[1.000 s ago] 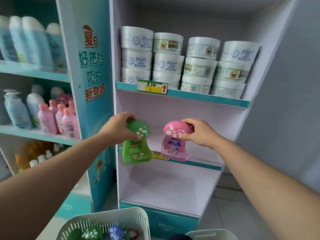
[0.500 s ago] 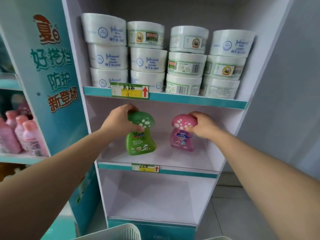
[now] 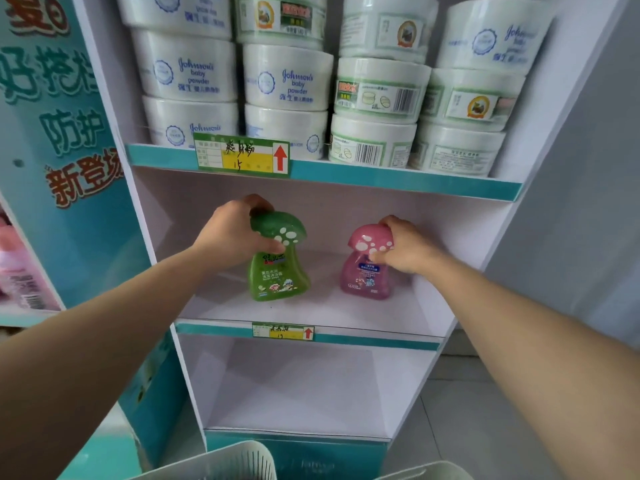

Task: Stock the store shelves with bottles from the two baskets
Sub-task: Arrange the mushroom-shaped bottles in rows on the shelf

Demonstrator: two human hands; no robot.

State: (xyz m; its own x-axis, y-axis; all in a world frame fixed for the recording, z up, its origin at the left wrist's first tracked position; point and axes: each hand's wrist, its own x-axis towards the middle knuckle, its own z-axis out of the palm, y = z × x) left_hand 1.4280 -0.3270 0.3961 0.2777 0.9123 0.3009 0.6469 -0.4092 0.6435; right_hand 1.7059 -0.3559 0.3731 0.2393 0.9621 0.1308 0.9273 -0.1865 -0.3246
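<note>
Green and pink, the two mushroom-capped bottles now sit deep inside the middle shelf (image 3: 311,311), where a second ago you held them out in front of its edge. That means this pair is nearly stocked; judging by their bases, both look set down or very close to it, though you cannot be sure of contact from this angle.

Your left hand (image 3: 232,233) wraps the cap of the green bottle (image 3: 277,271), fingers curled over the top and thumb pressed against the neck. Your right hand (image 3: 405,249) pinches the cap of the pink bottle (image 3: 365,271) from the right side, fingers closed around its rim.

Both bottles are translucent, pear-shaped below a spotted dome cap, with printed labels facing you. They stand upright, apart from each other, the green one left of centre and the pink one toward the right wall.

White basket rims (image 3: 221,462) show at the bottom, their contents out of sight, and the lower shelf (image 3: 294,403) holds nothing yet.
</note>
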